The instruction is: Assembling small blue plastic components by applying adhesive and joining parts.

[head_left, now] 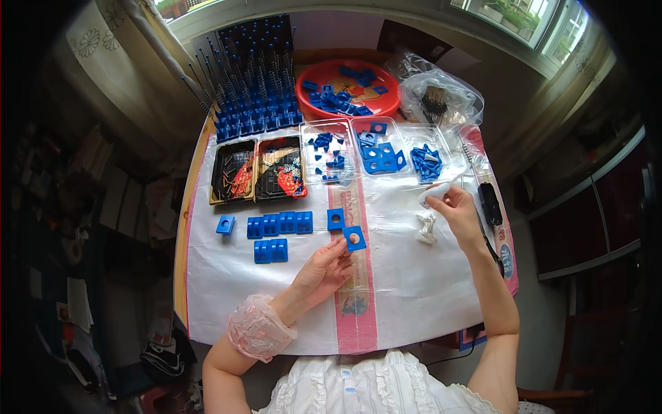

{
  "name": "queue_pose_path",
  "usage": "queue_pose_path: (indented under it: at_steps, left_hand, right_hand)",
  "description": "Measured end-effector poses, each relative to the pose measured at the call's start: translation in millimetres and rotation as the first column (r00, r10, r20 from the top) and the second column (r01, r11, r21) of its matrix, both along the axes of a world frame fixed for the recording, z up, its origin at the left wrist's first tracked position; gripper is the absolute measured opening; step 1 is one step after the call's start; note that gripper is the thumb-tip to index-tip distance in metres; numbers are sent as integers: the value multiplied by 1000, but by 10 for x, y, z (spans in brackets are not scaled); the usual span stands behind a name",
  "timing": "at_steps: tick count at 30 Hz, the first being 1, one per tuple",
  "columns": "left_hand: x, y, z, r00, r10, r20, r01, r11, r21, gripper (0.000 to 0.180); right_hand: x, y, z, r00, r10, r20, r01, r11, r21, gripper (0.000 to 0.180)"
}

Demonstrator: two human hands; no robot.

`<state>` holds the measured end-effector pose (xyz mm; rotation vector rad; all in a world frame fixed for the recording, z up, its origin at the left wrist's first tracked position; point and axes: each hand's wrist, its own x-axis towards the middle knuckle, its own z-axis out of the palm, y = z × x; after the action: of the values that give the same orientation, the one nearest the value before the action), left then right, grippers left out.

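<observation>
My left hand (323, 272) pinches a blue square plastic plate with a round hole (355, 233) above the middle of the table. Just beyond it lies a similar blue plate (335, 219). My right hand (457, 211), raised at the right, grips a small white piece (434, 196) that looks like tissue or cloth. Below that hand rests a crumpled white bundle (426, 228). Several blue curved blocks (279, 223) stand in two rows left of my left hand, and a single blue holed piece (225, 225) sits farther left.
Along the back are a rack of blue bases with upright springs (258, 103), a red basin of blue parts (393, 103) and a clear bag (455, 90). Before them stand black trays of small parts (256, 197) and clear trays of blue pieces (381, 129). A black object (489, 203) lies at the right edge.
</observation>
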<state>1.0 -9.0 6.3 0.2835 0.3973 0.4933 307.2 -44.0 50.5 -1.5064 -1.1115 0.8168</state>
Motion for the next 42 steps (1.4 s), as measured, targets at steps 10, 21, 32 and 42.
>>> queue_pose_path:
  at_steps: [10,21,32,42]
  left_hand:
    - [5,5,15,1000,12,6,-12,1000,-4,20]
    - [17,6,1,1000,6,3,-6,1000,-21,21]
    - [20,-65,72,1000,3,19,-2,998,-69,24]
    - [16,-75,132,997,23,78,-21,1000,-17,30]
  right_hand:
    - [-78,280,-303,832,56,552,-60,998,-11,27]
    - [-152,225,-182,850,29,526,-46,999,19,36]
    - [-485,-380,54,923,325,-208,-333,943,-5,29]
    - [-1093,-87,-175,755,534,-380,-511,843,169,65]
